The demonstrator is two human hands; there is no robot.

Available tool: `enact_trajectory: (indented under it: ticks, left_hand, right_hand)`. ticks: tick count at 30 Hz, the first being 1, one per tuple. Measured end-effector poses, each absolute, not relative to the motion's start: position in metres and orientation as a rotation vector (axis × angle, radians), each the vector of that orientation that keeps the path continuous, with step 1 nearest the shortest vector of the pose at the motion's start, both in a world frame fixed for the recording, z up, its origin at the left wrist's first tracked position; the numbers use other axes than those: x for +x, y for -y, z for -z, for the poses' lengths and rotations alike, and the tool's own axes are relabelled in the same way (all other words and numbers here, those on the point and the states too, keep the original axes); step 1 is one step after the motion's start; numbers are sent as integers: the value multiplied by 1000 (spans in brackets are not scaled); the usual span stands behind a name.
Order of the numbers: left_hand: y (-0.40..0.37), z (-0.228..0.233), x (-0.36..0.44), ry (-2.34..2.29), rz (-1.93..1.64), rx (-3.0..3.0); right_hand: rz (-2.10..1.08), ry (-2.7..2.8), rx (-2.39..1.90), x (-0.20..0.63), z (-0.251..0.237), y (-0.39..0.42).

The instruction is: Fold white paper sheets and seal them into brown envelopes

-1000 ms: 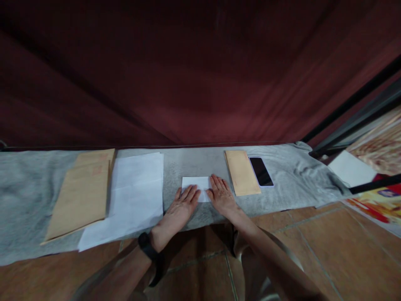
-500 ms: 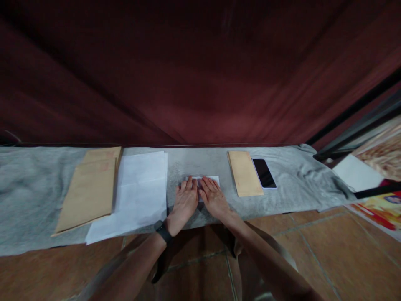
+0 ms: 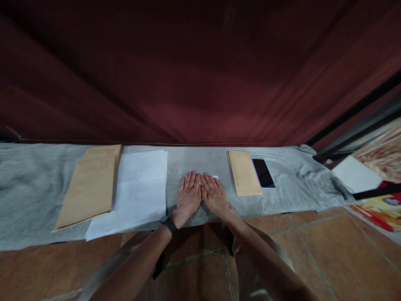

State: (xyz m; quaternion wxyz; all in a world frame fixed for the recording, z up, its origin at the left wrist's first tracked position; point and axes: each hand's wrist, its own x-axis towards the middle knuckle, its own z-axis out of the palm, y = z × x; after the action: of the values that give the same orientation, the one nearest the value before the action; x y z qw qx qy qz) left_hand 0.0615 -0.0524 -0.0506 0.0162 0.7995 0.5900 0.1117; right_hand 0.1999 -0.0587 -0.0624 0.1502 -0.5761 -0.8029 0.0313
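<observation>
Both palms lie flat over a small folded white paper, which shows only at its far right corner and in the gap between the hands. My left hand covers its left part, fingers stretched forward. On the right part rests my right hand, its fingers also extended, thumb side close to the left hand. A dark watch is on the left wrist. To the left lie white sheets, partly under brown envelopes. Smaller brown envelopes lie to the right.
A phone with a dark screen lies beside the smaller envelopes. Grey cloth covers the long narrow surface, backed by a dark red curtain. Brown floor tiles run along the near edge. A black frame stands at right.
My left hand has shifted slightly forward and right, its fingers now hiding the paper's left part. The right hand stays nearly in place.
</observation>
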Motion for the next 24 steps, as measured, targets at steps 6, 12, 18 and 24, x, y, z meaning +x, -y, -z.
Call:
enact_trajectory:
  ticks: [6, 12, 18, 24]
  left_hand:
    - [56, 54, 65, -1925, -384, 2437]
    - [58, 59, 65, -1962, -380, 2417]
    - [62, 61, 60, -1967, -426, 2403]
    - [66, 61, 55, -1985, -409, 2386]
  right_hand:
    - [-42, 2322, -1680, 213, 67, 59]
    - [14, 2305, -1739, 225, 71, 59]
    - [30, 2298, -1776, 234, 73, 59]
    - [28, 2267, -1768, 246, 77, 60]
